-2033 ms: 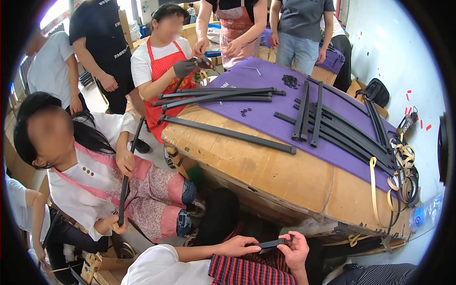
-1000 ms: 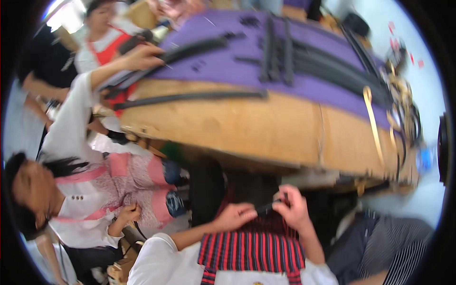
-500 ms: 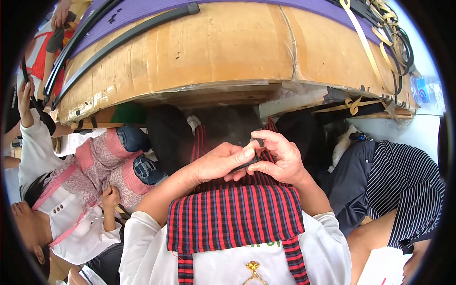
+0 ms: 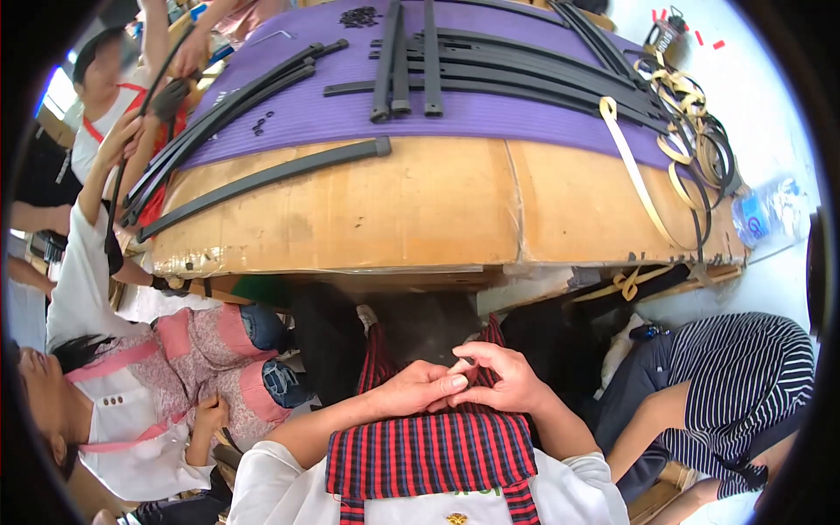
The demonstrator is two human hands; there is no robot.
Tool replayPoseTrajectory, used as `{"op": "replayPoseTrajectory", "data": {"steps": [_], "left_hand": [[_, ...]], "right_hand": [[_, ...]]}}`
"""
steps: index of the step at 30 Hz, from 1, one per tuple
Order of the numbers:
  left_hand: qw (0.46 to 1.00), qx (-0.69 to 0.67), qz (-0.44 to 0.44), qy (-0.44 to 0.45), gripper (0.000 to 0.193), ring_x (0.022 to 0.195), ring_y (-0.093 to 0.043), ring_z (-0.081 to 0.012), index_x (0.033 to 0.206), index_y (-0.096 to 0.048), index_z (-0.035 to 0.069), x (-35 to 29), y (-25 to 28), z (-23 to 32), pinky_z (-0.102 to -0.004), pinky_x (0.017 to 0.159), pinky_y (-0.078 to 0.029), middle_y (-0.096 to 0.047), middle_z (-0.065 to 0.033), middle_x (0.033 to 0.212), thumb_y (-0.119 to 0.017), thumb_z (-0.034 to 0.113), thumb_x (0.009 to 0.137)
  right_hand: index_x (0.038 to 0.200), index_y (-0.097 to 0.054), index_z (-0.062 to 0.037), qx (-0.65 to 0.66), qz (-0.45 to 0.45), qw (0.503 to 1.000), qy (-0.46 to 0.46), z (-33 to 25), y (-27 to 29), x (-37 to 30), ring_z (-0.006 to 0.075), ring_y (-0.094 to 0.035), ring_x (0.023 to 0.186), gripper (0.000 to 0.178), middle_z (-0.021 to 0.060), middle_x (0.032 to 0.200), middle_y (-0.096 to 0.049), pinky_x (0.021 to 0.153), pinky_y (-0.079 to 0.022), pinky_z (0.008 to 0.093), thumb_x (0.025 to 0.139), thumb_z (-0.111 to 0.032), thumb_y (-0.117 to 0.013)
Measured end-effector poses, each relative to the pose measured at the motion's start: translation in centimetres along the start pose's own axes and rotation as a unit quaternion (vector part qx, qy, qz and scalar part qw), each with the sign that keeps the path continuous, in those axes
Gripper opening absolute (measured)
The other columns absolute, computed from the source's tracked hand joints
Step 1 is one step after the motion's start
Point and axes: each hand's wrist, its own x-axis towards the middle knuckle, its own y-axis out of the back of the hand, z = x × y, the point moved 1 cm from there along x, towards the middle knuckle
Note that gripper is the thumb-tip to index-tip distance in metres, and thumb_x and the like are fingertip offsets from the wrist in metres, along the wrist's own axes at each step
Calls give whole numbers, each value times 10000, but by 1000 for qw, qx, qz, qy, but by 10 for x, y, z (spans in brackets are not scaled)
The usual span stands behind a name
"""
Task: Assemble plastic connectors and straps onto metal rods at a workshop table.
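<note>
Close together above my lap, my left hand (image 4: 418, 387) and my right hand (image 4: 501, 376) meet at the fingertips. Both are closed, with thumbs and fingers pinched; whatever lies between them is covered by the fingers. Under and in front of them is my red, black and blue striped apron (image 4: 429, 451). The nearest table edge is beyond the hands, apart from them. On its cardboard top (image 4: 420, 201) lies one long black bar (image 4: 271, 188) with a capped end.
A purple mat (image 4: 289, 109) bears several black bars (image 4: 534, 74) and a heap of small black parts (image 4: 359, 17). Cream straps (image 4: 639, 171) hang at the right, near a clear plastic bottle (image 4: 766, 214). People sit close on both sides; one at left raises a thin black strip (image 4: 122, 166).
The view has tilted up, so more of the mat and bars shows. A small dark piece seen between my hands before is now hidden. The person at left has raised an arm.
</note>
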Motion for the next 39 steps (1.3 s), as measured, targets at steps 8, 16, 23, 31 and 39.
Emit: {"op": "replayPoseTrajectory", "data": {"steps": [8, 16, 23, 31, 39], "left_hand": [[999, 10, -2, -46, 484, 501, -388, -60, 723, -592, 19, 6, -3, -2, -215, 463, -311, -442, 6, 537, -467, 457, 885], [998, 21, -51, -27, 435, 505, -340, -46, 740, -552, 43, 5, -12, -3, -210, 450, -272, -407, 46, 555, -448, 434, 902], [999, 15, -5, -42, 397, 503, -359, -53, 726, -557, 44, 8, -14, -11, -213, 449, -287, -418, 31, 546, -477, 391, 902], [998, 47, 7, -40, 420, 529, -387, -56, 719, -562, 44, 14, -11, -22, -223, 477, -322, -439, 23, 561, -477, 416, 895], [996, 71, 29, -48, 472, 522, -457, -72, 678, -575, 34, 17, -4, -28, -227, 473, -370, -494, -9, 558, -503, 461, 866]], "right_hand": [[1094, -487, -31, -129, 5, 990, 53, 1, 8, 1, 231, -574, 744, 505, 89, 867, -647, 666, -459, 313, 676, -145, -745], [1070, -519, -7, -71, 61, 995, 40, 6, 2, -17, 185, -626, 721, 529, 121, 830, -617, 623, -511, 278, 628, -113, -788], [1184, -427, -2, -25, 44, 998, 44, 12, 0, -19, 157, -621, 759, 586, 121, 867, -637, 688, -507, 279, 688, -37, -737], [1207, -409, -14, -35, 52, 998, 19, 14, -2, -22, 146, -620, 746, 616, 113, 853, -643, 679, -508, 271, 685, -26, -736], [1174, -449, -5, -100, 38, 994, 1, 12, -2, -16, 144, -623, 751, 554, 108, 865, -643, 670, -509, 267, 697, -39, -728]]}}
